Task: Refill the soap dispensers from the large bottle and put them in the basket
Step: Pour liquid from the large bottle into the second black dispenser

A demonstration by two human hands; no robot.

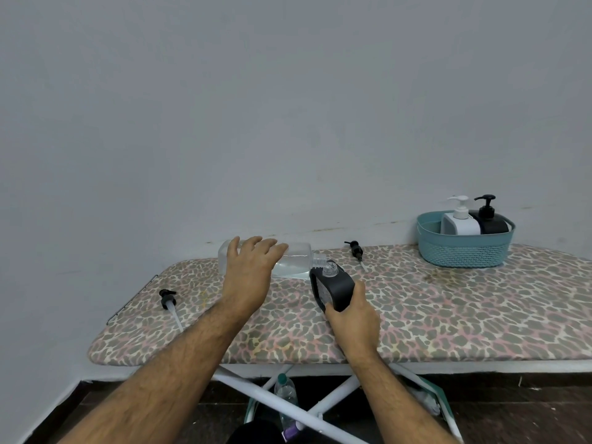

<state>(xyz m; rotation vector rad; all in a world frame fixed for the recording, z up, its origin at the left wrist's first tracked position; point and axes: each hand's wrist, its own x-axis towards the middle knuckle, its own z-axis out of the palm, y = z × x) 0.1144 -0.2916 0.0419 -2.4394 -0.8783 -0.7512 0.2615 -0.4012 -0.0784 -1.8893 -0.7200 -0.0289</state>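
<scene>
— Clear plastic is seen in the large bottle [296,259], which is held nearly level above the ironing board [448,312], neck to the right. How is it gripped?

— It is grasped by the left hand [251,267] from above, the fingers [256,243] being draped and curled over the body of the bottle. Clear liquid is seen lying along its lower side.

— And where is the open neck placed?

— It is set right at the mouth of the black soap dispenser [336,288], which is tilted toward the bottle. Whether the two are touching cannot be told. The dispenser is held at its base by the right hand [352,318], thumb and fingers wrapped round it.

— Are the pumps fitted?

— No. One black pump head [168,299] with its clear tube is laid on the board at the left end, and a second black pump [355,249] is laid behind the dispenser, toward the wall.

— What is found in the basket?

— The teal basket [464,251] is stood at the far right of the board, well apart from the hands. Two dispensers are stood upright in it side by side: a white dispenser [459,221] on the left and a black one [490,219] on the right, both with pumps on.

— Anything below?

— A plastic water bottle [286,392] is seen among the white crossed legs [266,398] beneath the board.
</scene>
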